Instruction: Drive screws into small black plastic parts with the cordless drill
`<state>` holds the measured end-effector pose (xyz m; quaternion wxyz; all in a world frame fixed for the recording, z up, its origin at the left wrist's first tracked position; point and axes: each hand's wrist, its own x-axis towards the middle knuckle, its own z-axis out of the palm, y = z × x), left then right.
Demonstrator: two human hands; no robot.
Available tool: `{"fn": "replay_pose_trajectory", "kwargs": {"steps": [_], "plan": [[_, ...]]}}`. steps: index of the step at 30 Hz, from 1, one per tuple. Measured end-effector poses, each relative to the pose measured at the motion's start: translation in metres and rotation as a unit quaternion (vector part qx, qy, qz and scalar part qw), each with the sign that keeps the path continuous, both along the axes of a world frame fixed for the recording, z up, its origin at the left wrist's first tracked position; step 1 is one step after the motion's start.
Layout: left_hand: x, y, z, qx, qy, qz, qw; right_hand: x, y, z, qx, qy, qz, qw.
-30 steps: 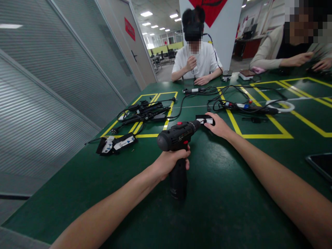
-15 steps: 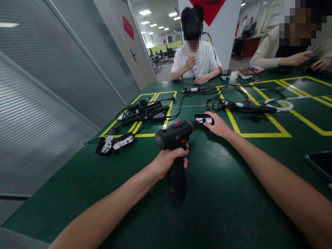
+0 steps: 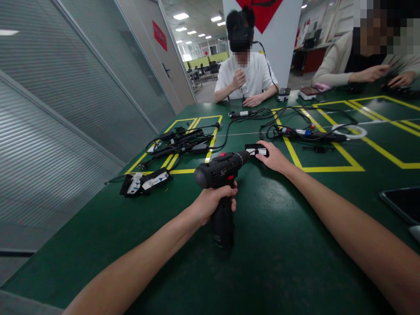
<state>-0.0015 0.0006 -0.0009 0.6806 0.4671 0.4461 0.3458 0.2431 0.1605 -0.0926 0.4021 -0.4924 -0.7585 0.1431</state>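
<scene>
My left hand (image 3: 215, 201) is closed around the grip of a black cordless drill (image 3: 218, 168) with red buttons. The drill's chuck points away to the right, and its tip reaches the near side of a small black and white block (image 3: 252, 147). Whether the bit touches the block cannot be made out. My right hand (image 3: 271, 156) grips that block from its right end, thumb in front and fingers behind. To the left of the drill lie black and white pieces (image 3: 144, 181) with blue marks.
Black cables and adapters (image 3: 183, 142) lie tangled inside yellow tape at the left. More cables with a tool-like rod (image 3: 302, 132) lie at the right. A phone (image 3: 402, 201) rests near the right edge. Two people sit across the green table (image 3: 278, 253).
The whole view has shifted slightly, so things appear a little further left. Both hands keep their holds on the drill and the block.
</scene>
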Motion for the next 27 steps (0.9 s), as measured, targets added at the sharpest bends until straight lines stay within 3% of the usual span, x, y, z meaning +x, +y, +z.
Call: {"fn": "replay_pose_trajectory", "kwargs": {"steps": [27], "plan": [[0.0017,-0.0004,0.002,0.0,0.011,0.003,1.0,0.0001,0.0001,0.0005,0.002,-0.001,-0.001,1.0]]}}
